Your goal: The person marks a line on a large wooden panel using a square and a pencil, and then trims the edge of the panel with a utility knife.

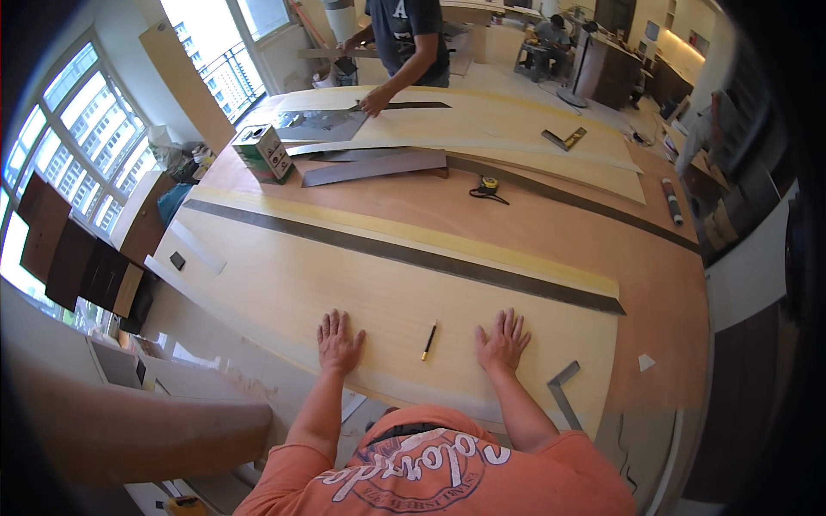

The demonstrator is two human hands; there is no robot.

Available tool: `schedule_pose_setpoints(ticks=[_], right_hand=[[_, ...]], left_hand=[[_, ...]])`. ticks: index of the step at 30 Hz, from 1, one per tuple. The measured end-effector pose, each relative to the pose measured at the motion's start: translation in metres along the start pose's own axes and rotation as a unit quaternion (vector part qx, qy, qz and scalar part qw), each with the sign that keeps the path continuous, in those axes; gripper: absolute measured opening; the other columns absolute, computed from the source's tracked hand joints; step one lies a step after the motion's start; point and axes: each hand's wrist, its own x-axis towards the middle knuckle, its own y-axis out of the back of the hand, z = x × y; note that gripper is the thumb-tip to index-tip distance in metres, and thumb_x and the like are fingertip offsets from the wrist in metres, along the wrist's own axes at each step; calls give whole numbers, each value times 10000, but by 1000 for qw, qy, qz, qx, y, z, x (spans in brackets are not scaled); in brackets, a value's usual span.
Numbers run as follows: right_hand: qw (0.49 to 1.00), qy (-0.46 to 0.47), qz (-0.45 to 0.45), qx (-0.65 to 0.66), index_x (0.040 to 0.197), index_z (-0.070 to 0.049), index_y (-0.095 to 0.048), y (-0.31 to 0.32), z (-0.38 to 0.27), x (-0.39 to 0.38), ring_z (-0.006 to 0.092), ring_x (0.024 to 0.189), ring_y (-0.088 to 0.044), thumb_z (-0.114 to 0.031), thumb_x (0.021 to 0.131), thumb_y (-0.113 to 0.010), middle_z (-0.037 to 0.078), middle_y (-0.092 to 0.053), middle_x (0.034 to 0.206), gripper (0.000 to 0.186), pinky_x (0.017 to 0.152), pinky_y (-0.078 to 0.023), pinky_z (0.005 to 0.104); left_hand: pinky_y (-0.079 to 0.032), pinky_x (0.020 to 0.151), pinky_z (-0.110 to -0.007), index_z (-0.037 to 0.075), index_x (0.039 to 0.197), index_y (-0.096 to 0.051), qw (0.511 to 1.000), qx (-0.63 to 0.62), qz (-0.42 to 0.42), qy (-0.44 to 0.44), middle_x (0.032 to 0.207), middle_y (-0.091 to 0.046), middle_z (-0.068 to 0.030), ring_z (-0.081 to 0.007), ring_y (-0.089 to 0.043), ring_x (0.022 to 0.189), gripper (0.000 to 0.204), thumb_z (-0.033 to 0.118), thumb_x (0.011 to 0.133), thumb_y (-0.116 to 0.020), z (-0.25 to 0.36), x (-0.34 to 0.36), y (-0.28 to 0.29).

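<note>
My left hand [341, 344] and my right hand [502, 344] rest open on a pale wooden board [292, 284], fingers spread. Between them lies a black pencil [429, 340]. A grey metal square [563, 385] lies right of my right hand. Beyond my hands, a long dark strip [404, 254] runs across the board alongside a yellowish band [447, 239]. A small dark block [177, 260] sits at the board's left end.
Farther back are a box [262, 153], laminate strips [379, 167], a tape measure [489, 187], another square [564, 139] and a roll [673, 202]. A co-worker [404, 47] works across the table; others [551, 47] are behind. Dark panels [82, 258] lean at left.
</note>
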Motion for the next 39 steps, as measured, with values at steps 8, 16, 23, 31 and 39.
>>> schedule_pose_setpoints(ticks=[8, 16, 23, 31, 39], right_hand=[[1000, 6, 10, 5, 1556, -96, -361, 2, -2, -1, 330, 1543, -148, -599, 963, -441, 73, -234, 1665, 781, 1212, -69, 621], [1000, 1, 9, 0, 1551, -88, -366, 2, -4, 0, 329, 1541, -158, -582, 963, -462, 75, -234, 1665, 774, 1218, -81, 605], [1000, 6, 19, -4, 1548, -87, -373, 2, -4, -1, 335, 1536, -168, -584, 964, -458, 82, -245, 1660, 772, 1218, -87, 605], [1000, 9, 29, -3, 1535, -82, -393, 0, -2, -1, 345, 1529, -187, -581, 962, -468, 96, -272, 1648, 764, 1213, -97, 612], [999, 10, 34, -1, 1535, -83, -395, 1, -3, -1, 343, 1530, -189, -586, 963, -464, 94, -274, 1648, 765, 1212, -96, 615]], left_hand=[[-111, 1247, -456, 102, 1538, -388, 1000, 1, 11, -3, 1640, -273, -149, -319, -186, 1535, 758, 570, 955, -513, -2, 0, 1], [-117, 1247, -451, 104, 1532, -398, 1000, 0, 11, 0, 1632, -294, -142, -316, -195, 1532, 743, 555, 954, -519, -3, -2, 0], [-119, 1246, -449, 104, 1527, -404, 1000, 4, 27, -14, 1630, -299, -141, -317, -201, 1530, 742, 557, 951, -519, -4, -1, -3], [-133, 1243, -452, 101, 1521, -410, 1000, 8, 21, -9, 1620, -314, -156, -336, -219, 1520, 724, 534, 953, -528, -3, -2, -1], [-103, 1250, -438, 109, 1535, -391, 1000, 3, 9, -1, 1638, -278, -142, -313, -177, 1536, 733, 546, 959, -507, -4, -1, -2]])
